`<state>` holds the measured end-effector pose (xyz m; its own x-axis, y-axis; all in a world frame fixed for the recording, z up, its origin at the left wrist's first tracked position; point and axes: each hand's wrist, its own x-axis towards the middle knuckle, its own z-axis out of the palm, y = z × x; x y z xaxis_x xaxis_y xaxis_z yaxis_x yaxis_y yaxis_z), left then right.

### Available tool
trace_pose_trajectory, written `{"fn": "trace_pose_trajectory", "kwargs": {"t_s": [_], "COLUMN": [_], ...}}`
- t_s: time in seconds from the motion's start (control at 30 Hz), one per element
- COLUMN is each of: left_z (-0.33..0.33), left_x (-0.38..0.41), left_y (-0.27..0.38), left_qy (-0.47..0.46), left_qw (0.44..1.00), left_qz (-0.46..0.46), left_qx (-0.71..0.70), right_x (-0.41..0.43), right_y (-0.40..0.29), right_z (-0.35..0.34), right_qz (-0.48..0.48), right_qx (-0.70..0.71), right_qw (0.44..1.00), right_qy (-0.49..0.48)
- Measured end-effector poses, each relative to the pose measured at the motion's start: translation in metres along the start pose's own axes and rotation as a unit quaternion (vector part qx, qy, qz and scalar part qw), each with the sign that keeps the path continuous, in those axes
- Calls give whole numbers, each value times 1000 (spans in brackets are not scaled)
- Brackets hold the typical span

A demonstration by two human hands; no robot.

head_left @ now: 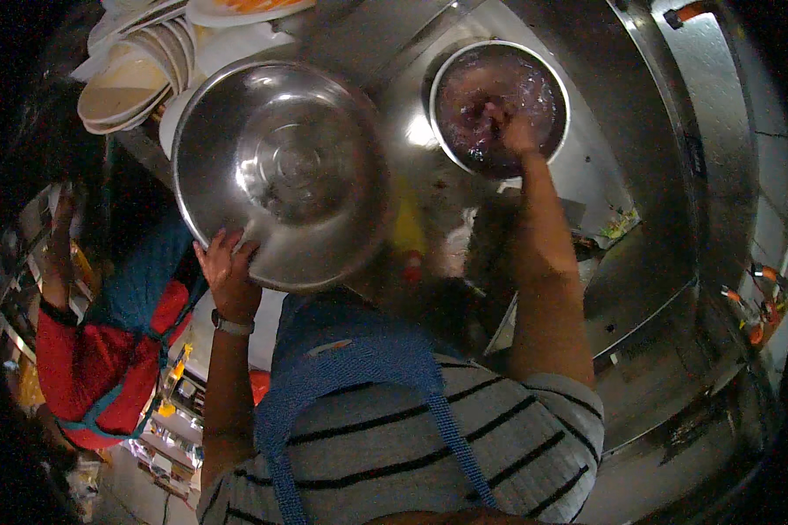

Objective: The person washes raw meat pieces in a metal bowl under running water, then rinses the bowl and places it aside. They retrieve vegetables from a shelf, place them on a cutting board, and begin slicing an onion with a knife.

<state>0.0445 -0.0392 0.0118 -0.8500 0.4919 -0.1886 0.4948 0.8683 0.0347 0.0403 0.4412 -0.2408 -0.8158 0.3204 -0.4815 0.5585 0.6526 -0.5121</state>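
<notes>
My left hand (226, 261) grips the near left rim of a large stainless steel mixing bowl (341, 243). The bowl tilts towards me, its bare inside showing. My right hand (524, 136) reaches down into a round metal pot (435, 134) that stands on the steel counter. Dark purplish, wet contents (466, 85) fill the pot, with paler pinkish pieces around my fingertips; what they are is unclear. Those fingertips are partly hidden, so I cannot see whether they hold anything.
Stacked, soiled oval plates (131, 85) stand at upper left, near a plate of orange shreds (256, 5). A blurred yellow bottle (407, 213) and a crumpled whitish item (459, 239) lie between bowl and pot. Another person in red (118, 374) is at left. Orange-handled items (765, 302) are far right.
</notes>
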Motion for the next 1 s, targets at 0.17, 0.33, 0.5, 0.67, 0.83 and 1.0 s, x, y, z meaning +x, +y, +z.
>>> {"fn": "trace_pose_trajectory", "kwargs": {"t_s": [0.17,0.33,0.5,0.67,0.83,1.0], "left_z": [-5,-14,-25,-12,-5,-8], "left_x": [7,4,0,-20,-8,6], "left_y": [-2,7,5,18,20,37], "left_qy": [-11,0,39,189,-54,-146], "left_qw": [1000,999,994,851,628,422], "left_qz": [-3,-40,-77,-276,-438,-416], "left_qx": [-9,-20,-70,-405,-641,-792], "right_x": [63,83,73,48,28,16], "right_y": [63,49,36,6,20,28], "right_z": [-4,10,49,92,110,120], "right_qz": [-17,2,-4,-35,-30,-31], "right_qx": [-180,-303,-262,-220,-171,-103], "right_qw": [983,953,965,975,984,992], "right_qy": [-23,28,7,-27,-38,-61]}}
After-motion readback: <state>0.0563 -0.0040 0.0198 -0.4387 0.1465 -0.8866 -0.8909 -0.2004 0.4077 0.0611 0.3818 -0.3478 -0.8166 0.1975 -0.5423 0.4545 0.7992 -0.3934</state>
